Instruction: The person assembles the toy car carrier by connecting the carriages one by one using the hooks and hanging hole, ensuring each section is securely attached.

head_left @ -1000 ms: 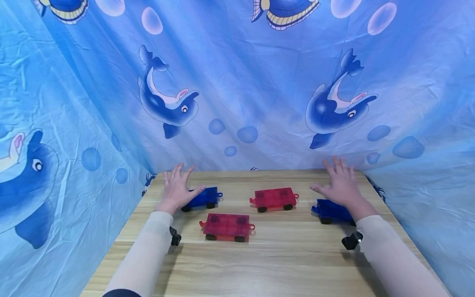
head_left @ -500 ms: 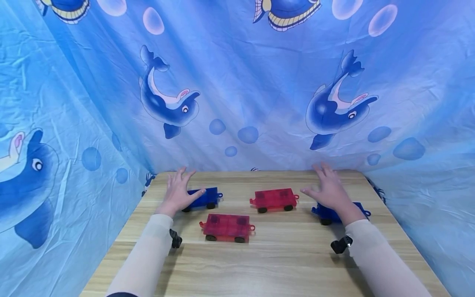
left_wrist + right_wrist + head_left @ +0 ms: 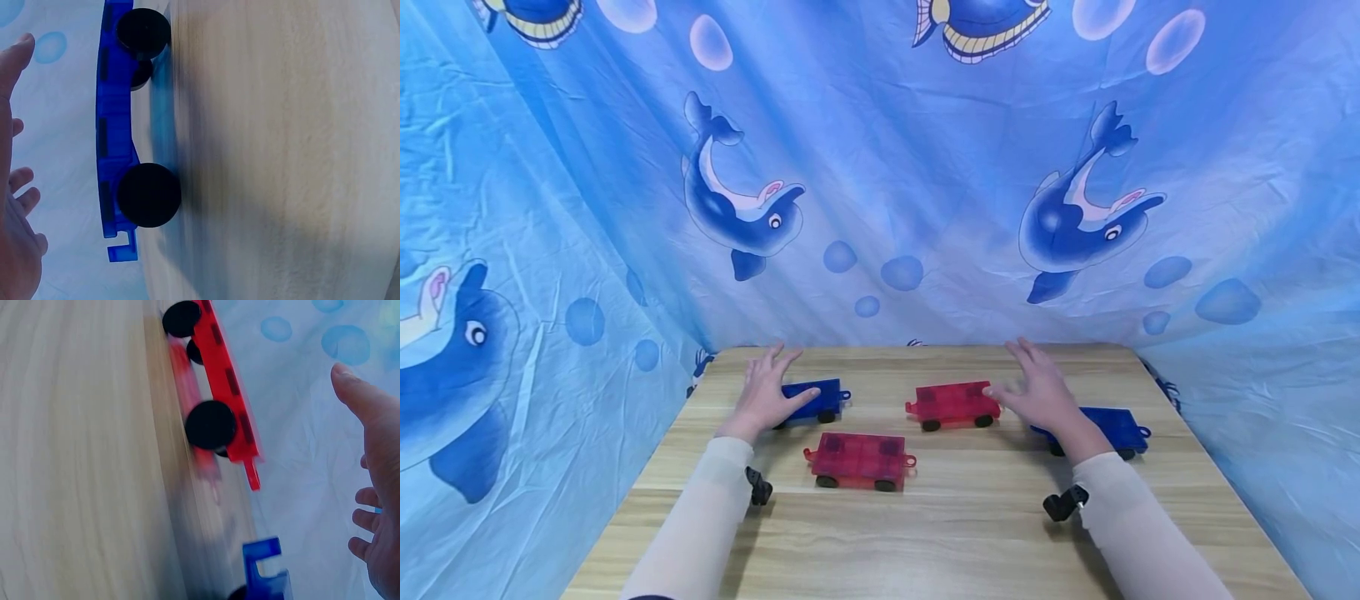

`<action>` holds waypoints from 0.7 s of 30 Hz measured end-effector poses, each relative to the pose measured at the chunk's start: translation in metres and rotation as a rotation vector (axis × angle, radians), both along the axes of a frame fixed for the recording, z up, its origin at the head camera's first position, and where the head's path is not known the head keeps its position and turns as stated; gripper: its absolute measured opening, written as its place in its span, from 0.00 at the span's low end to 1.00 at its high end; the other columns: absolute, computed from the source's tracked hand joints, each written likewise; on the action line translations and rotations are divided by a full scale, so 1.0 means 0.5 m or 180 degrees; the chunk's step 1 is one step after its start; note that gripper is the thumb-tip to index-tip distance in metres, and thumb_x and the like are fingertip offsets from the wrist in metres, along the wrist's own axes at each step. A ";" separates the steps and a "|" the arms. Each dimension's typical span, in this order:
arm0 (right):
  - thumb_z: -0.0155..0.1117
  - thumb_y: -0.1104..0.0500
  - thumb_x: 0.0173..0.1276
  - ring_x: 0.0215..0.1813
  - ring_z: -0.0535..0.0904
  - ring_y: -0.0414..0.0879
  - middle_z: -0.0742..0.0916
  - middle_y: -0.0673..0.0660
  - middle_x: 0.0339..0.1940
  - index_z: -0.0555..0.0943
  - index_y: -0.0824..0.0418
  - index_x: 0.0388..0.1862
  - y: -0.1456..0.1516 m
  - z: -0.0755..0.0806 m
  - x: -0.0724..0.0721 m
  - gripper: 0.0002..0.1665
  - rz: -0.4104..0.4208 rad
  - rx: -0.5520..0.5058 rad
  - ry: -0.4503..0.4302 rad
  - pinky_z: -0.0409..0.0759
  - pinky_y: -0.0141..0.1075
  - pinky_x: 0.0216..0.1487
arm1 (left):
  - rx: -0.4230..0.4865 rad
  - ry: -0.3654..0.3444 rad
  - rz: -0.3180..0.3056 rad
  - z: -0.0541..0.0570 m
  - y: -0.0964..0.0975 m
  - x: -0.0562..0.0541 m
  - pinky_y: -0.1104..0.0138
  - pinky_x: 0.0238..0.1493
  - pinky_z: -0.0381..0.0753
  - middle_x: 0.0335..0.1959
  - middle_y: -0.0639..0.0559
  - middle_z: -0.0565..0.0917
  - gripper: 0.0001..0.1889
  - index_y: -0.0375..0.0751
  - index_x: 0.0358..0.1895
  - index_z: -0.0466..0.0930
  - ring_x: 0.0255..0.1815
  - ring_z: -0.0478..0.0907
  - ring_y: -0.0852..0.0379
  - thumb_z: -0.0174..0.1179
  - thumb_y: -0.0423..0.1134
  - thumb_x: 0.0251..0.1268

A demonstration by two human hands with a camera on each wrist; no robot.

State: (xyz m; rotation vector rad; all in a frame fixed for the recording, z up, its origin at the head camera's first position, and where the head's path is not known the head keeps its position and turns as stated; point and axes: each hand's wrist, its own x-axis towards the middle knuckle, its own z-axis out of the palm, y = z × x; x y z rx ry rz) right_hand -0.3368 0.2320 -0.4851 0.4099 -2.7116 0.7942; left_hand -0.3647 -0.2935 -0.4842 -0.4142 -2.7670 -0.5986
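Observation:
My left hand (image 3: 766,395) hovers over the left blue toy train car (image 3: 816,398), fingers spread and hiding part of it. In the left wrist view that blue car stands on black wheels, a hook at its near end, apart from the hand (image 3: 19,231). My right hand (image 3: 1037,393) is spread in the air between the far red toy train car (image 3: 951,403) and the right blue toy train car (image 3: 1116,429). Its thumb overlaps the far red car's right end in the head view. The right wrist view shows a gap between thumb and red car (image 3: 228,381).
Nearer the front stands another red train car (image 3: 859,457) with a hook and a ring at its ends. All the cars are on a wood-grain table (image 3: 880,542). A blue dolphin-print curtain (image 3: 880,167) rises behind the table and along both sides.
My right hand has moved left, from over the right blue car toward the far red car, uncovering more of the blue one. My left hand has shifted slightly right and toward me. The cars stay put.

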 end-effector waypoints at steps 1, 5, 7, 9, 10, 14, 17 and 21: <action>0.68 0.25 0.64 0.82 0.52 0.72 0.58 0.64 0.86 0.59 0.56 0.85 -0.005 -0.001 0.000 0.61 0.0018 -0.0011 -0.0019 0.53 0.76 0.72 | 0.0009 -0.0003 -0.0003 0.000 0.001 0.001 0.33 0.79 0.35 0.84 0.38 0.52 0.51 0.55 0.83 0.61 0.82 0.48 0.28 0.64 0.75 0.61; 0.68 0.23 0.62 0.82 0.52 0.72 0.58 0.63 0.86 0.59 0.55 0.86 -0.026 -0.007 0.001 0.63 0.0025 -0.0046 -0.0078 0.53 0.77 0.71 | 0.0020 -0.0039 -0.0006 -0.004 0.005 0.002 0.34 0.79 0.34 0.84 0.37 0.54 0.50 0.54 0.83 0.61 0.82 0.48 0.27 0.64 0.74 0.62; 0.68 0.23 0.62 0.82 0.53 0.71 0.59 0.63 0.86 0.59 0.54 0.86 -0.036 -0.010 0.001 0.64 0.0031 -0.0047 -0.0074 0.54 0.77 0.71 | 0.0022 -0.0052 -0.0002 -0.007 0.007 0.002 0.34 0.79 0.33 0.83 0.37 0.54 0.49 0.54 0.83 0.62 0.82 0.48 0.26 0.63 0.74 0.62; 0.68 0.22 0.61 0.82 0.54 0.70 0.60 0.63 0.85 0.60 0.54 0.85 -0.046 -0.014 0.001 0.64 0.0027 -0.0043 -0.0055 0.56 0.76 0.72 | 0.0025 -0.0066 0.0008 -0.010 0.008 0.001 0.35 0.79 0.33 0.83 0.37 0.55 0.49 0.55 0.82 0.62 0.82 0.48 0.27 0.64 0.74 0.62; 0.67 0.21 0.61 0.82 0.54 0.69 0.60 0.62 0.85 0.60 0.53 0.86 -0.051 -0.016 0.002 0.64 0.0028 -0.0053 -0.0063 0.57 0.75 0.72 | 0.0030 -0.0068 0.0010 -0.011 0.008 0.001 0.35 0.79 0.33 0.83 0.38 0.55 0.49 0.56 0.82 0.63 0.82 0.48 0.28 0.64 0.74 0.62; 0.67 0.21 0.61 0.82 0.56 0.67 0.62 0.61 0.84 0.60 0.51 0.86 -0.071 -0.021 0.007 0.63 0.0053 -0.0093 -0.0076 0.60 0.74 0.71 | 0.0072 -0.0092 -0.0022 -0.016 0.009 0.000 0.35 0.79 0.33 0.83 0.38 0.56 0.48 0.55 0.82 0.63 0.82 0.49 0.29 0.64 0.73 0.63; 0.69 0.22 0.61 0.81 0.57 0.67 0.63 0.61 0.84 0.60 0.51 0.85 -0.087 -0.023 0.012 0.63 0.0094 -0.0127 -0.0118 0.59 0.73 0.72 | 0.0122 -0.0115 -0.0065 -0.019 0.010 -0.001 0.34 0.79 0.33 0.83 0.38 0.56 0.48 0.52 0.81 0.64 0.82 0.48 0.30 0.64 0.73 0.63; 0.72 0.26 0.61 0.81 0.59 0.67 0.64 0.61 0.83 0.62 0.51 0.85 -0.108 -0.022 0.019 0.61 0.0151 -0.0170 -0.0171 0.62 0.72 0.72 | 0.0156 -0.0113 -0.0087 -0.024 0.013 0.000 0.34 0.79 0.34 0.82 0.38 0.58 0.48 0.51 0.80 0.66 0.82 0.49 0.31 0.64 0.73 0.63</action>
